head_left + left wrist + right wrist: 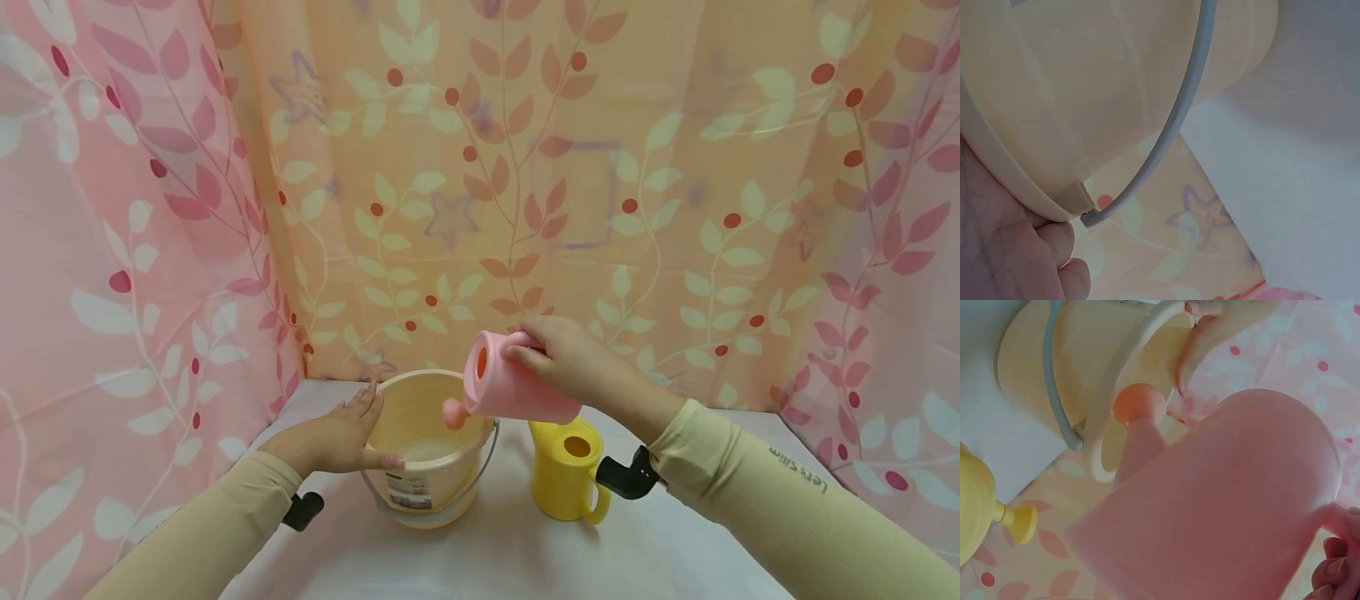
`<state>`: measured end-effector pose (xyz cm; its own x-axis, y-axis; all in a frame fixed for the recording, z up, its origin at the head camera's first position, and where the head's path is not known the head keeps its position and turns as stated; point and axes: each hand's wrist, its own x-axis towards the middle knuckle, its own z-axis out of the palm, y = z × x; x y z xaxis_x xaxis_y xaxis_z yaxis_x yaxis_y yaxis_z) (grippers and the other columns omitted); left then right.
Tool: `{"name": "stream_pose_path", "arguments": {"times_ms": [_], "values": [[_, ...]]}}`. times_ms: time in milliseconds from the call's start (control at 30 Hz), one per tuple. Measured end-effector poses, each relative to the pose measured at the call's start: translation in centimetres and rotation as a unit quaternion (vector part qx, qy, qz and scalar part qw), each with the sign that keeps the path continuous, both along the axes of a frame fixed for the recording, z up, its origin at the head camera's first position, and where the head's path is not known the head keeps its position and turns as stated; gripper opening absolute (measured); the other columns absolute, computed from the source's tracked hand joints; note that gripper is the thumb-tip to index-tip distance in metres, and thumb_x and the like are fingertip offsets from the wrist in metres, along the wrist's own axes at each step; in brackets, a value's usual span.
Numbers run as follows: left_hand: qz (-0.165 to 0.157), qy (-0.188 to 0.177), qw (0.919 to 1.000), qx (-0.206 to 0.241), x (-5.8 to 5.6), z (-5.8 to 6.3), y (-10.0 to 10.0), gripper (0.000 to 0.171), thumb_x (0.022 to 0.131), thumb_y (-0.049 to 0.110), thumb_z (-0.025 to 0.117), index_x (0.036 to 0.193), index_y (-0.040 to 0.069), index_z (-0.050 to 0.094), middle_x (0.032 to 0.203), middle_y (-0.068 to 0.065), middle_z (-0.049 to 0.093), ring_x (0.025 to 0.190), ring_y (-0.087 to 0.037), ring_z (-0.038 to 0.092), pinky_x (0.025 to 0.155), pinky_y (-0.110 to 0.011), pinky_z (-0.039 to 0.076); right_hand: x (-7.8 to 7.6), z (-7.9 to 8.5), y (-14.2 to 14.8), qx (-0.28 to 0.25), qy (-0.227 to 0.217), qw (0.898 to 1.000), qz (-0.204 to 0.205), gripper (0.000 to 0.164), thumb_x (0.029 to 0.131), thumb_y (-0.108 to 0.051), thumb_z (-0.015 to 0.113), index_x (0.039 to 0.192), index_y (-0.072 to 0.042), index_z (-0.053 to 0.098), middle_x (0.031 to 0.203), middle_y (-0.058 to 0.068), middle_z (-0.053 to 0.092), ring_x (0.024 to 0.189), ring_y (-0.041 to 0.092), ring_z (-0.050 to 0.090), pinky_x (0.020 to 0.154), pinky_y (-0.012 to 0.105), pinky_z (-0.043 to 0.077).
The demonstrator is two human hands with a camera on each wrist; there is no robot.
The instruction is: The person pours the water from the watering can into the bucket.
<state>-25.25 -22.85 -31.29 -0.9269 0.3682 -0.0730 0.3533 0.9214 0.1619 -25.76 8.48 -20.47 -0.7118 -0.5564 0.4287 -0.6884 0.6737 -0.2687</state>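
Note:
A pink watering can (517,379) is tipped toward the left, its orange-pink sprinkler head (454,413) over the opening of a cream bucket (442,492). My right hand (558,354) grips the can's handle, its curled fingers (1334,569) showing at the edge of the right wrist view. At the bucket's left side, my left hand (341,433) rests on the rim (997,150) with fairly straight fingers and the thumb reaching along the front. The bucket's grey handle (1175,119) hangs down in front. No stream from the sprinkler can be made out.
A yellow watering can (566,475) stands upright on the white tabletop (525,558), right of the bucket and below my right forearm. Its spout (1019,522) shows in the right wrist view. Patterned curtains (517,167) enclose the back and sides.

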Motion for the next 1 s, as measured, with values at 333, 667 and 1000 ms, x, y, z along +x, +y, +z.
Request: {"name": "stream_pose_path", "arguments": {"times_ms": [333, 667, 1000], "values": [[-0.002, 0.004, 1.0000, -0.003, -0.2, -0.1, -0.1, 0.117, 0.072, 0.074, 0.050, 0.140, -0.013, 0.012, 0.148, -0.028, 0.001, 0.137, -0.039, 0.006, 0.107, -0.056, 0.014, 0.3, 0.6, -0.5, 0.010, 0.017, 1.000, 0.019, 0.017, 0.086, -0.028, 0.063, 0.081, -0.012, 0.057, 0.067, -0.002, 0.052, 0.069, 0.017, 0.049, 0.060, 0.027, 0.041], [-0.002, 0.006, 1.0000, -0.002, -0.1, 0.0, -0.1, 0.117, 0.072, 0.075, 0.050, 0.141, -0.013, 0.012, 0.149, -0.028, 0.001, 0.137, -0.039, 0.005, 0.107, -0.056, 0.014, 0.3, 0.8, -0.5, 0.018, 0.044, 0.999, 0.026, 0.017, 0.086, -0.025, 0.064, 0.079, -0.012, 0.056, 0.067, -0.002, 0.051, 0.068, 0.017, 0.048, 0.060, 0.027, 0.041], [-0.001, 0.006, 1.0000, -0.001, 0.0, 0.0, 0.0, 0.117, 0.072, 0.074, 0.050, 0.140, -0.013, 0.012, 0.148, -0.028, 0.001, 0.137, -0.039, 0.006, 0.106, -0.056, 0.014, 0.5, 1.2, -0.9, 0.048, 0.069, 0.996, 0.044, 0.022, 0.086, -0.025, 0.064, 0.075, -0.012, 0.051, 0.064, -0.003, 0.049, 0.065, 0.016, 0.047, 0.058, 0.026, 0.040]]}}
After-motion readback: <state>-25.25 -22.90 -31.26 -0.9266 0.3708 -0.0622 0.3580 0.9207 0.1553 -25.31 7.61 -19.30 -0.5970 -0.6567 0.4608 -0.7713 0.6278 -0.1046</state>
